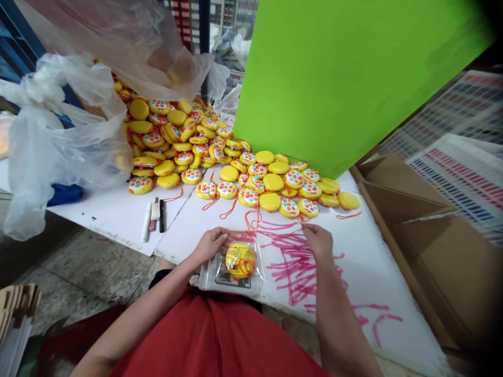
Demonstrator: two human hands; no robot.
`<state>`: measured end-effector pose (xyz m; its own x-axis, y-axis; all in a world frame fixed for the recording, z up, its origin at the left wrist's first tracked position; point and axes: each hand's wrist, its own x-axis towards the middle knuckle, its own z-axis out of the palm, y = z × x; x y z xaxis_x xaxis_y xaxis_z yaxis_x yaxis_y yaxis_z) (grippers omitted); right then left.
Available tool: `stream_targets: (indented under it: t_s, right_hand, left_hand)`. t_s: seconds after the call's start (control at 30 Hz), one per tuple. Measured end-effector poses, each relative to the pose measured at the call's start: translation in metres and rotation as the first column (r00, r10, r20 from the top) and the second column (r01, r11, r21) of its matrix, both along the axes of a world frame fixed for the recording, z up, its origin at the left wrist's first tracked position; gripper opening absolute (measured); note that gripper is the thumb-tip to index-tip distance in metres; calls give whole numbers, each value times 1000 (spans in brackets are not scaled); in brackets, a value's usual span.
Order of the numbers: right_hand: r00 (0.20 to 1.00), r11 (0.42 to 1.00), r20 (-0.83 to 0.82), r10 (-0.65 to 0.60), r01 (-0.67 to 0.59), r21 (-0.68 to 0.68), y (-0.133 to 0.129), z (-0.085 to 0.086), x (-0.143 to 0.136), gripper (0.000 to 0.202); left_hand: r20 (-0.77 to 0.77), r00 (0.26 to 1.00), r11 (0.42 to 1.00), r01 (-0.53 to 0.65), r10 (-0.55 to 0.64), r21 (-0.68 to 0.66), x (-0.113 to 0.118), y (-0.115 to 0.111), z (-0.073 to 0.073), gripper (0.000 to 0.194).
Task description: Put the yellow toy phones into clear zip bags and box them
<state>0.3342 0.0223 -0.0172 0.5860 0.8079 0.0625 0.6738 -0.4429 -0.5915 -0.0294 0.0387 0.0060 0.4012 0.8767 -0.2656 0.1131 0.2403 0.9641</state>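
Observation:
My left hand pinches the upper left edge of a clear plastic bag. Inside the bag lies a round yellow toy with an orange cord, over printed markings. To the right, my right hand rests at the white tabletop, apart from the bag, with its fingers curled together near the front of the toy pile; anything between them is too small to make out. Several yellow round toys with colored dots and orange cords lie just beyond both hands.
A large heap of yellow toys spills from a clear plastic sack at the back left. A green panel stands behind the pile. Markers lie at the left. An open cardboard box borders the table's right side.

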Motion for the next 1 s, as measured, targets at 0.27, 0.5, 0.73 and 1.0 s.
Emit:
stream_targets:
  t_s: [0.27, 0.5, 0.73, 1.0]
  right_hand:
    - [907, 988, 402, -128, 82, 128, -7, 17, -14, 39]
    - [905, 905, -80, 418, -407, 126, -9, 33, -98, 30]
    - [668, 882, -585, 459, -421, 211, -11, 22, -146, 28]
    - [633, 914, -667, 393, -351, 206, -23, 23, -123, 32]
  left_hand:
    - [-14, 1000, 1000, 27, -27, -11, -2, 0, 5, 28]
    - [7, 1000, 999, 30, -30, 14, -4, -1, 3, 28]
    - [43, 999, 1000, 24, -24, 11, -5, 1, -4, 34]
    - [179, 983, 992, 69, -50, -102, -8, 3, -1, 43]
